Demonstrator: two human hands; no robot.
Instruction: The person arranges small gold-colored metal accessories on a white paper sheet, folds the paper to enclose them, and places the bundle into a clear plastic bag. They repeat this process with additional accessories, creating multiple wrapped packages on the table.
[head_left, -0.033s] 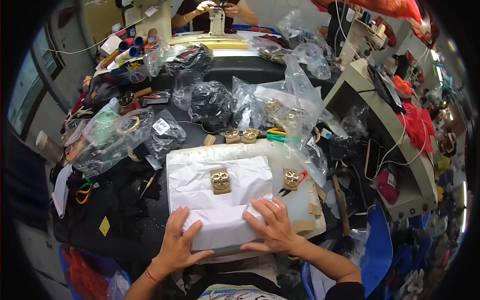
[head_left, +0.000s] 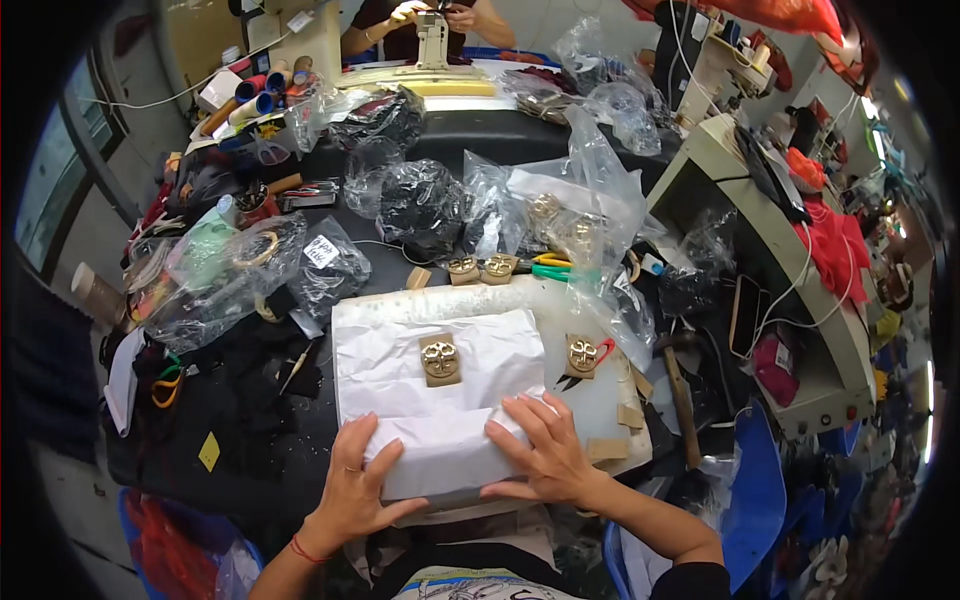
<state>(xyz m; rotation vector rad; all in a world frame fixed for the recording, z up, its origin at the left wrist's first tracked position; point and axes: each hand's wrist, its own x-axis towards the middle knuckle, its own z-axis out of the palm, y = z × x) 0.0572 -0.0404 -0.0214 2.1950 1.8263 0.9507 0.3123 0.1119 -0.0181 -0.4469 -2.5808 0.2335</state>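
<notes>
A sheet of white paper [head_left: 440, 460] lies creased on the pale work board, its near part folded over. My left hand [head_left: 365, 470] holds the left side of the fold, fingers on top and thumb along the near edge. The right side is held the same way by my right hand [head_left: 540, 450]. On the paper, beyond the fold, sits a gold-coloured metal emblem [head_left: 440, 358] on a small brown card. Right of the paper, a similar gold emblem [head_left: 582, 355] rests beside red-handled snips [head_left: 604, 350]. What lies under the folded paper is hidden.
Two more emblems [head_left: 480, 268] stand at the far edge of the board [head_left: 400, 308]. Clear plastic bags [head_left: 425, 205] spread behind it. A hammer [head_left: 682, 410] lies at right, near a beige machine [head_left: 770, 260]. Orange-handled scissors [head_left: 167, 388] are at left. Another person works across the table.
</notes>
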